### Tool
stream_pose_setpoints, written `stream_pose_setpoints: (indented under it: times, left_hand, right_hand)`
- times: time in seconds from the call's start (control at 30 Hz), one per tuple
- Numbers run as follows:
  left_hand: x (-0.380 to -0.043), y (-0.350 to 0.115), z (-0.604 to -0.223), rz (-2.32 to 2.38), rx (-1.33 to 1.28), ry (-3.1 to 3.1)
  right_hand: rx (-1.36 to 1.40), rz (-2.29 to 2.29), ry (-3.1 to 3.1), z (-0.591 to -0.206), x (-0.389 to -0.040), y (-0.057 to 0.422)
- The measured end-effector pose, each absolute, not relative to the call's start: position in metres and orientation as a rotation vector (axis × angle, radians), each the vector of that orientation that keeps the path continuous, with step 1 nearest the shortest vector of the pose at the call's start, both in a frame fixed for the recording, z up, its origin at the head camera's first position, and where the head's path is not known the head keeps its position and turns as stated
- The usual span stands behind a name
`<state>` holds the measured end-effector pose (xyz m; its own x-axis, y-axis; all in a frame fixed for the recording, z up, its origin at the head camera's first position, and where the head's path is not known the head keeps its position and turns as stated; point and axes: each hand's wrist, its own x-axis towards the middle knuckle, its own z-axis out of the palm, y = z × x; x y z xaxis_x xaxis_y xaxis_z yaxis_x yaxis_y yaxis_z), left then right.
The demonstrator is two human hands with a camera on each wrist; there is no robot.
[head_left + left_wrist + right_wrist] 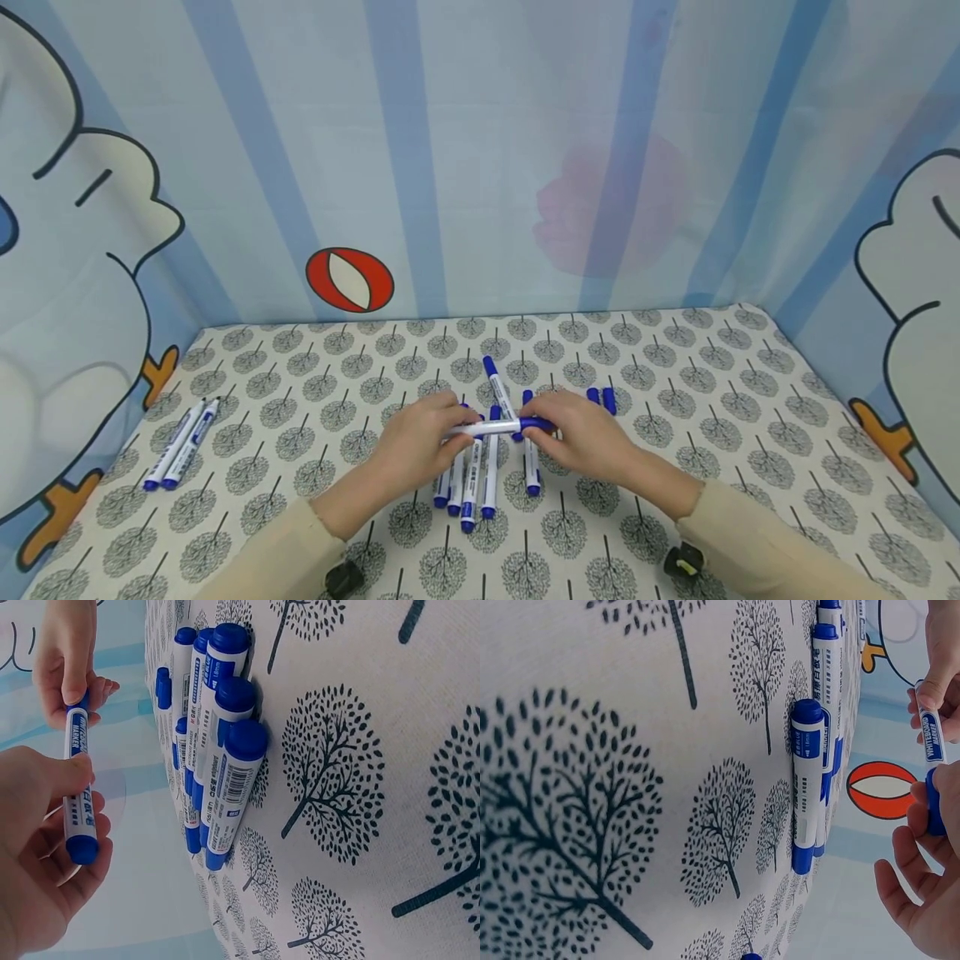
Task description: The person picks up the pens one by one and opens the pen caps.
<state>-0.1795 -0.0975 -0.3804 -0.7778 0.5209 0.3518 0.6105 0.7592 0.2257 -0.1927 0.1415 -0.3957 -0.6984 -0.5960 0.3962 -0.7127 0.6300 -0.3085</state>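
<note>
Both hands hold one whiteboard marker (491,427) level above the patterned cloth. My left hand (416,437) grips its white barrel between thumb and fingers. At the other end, my right hand (585,433) pinches the blue cap (934,802), which lines up with the barrel. "Whiteboard marker" is printed along the barrel in the right wrist view. Below the hands lies a loose group of capped markers (240,780), white with blue ends, side by side and partly overlapping. One of them (498,385) slants away toward the back. Fingers hide part of the group in the head view.
On the left of the table lie two markers (183,450) without caps, side by side, pale tips facing the back. Two loose blue caps (609,402) rest beyond my right hand. A striped cloth backdrop (480,167) rises behind the table (300,533).
</note>
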Motion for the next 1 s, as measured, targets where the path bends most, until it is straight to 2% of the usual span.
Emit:
stream_pose_setpoints:
  times: [0.73, 1.0]
  left_hand:
    - [-0.181, -0.1, -0.382, -0.414, -0.974, -2.483]
    - [-0.182, -0.136, -0.383, -0.365, -0.862, -2.477]
  right_hand:
    - [1.152, 0.68, -2.623, -0.387, -0.199, 0.147]
    - [1.021, 0.69, -2.608, -0.395, -0.206, 0.183]
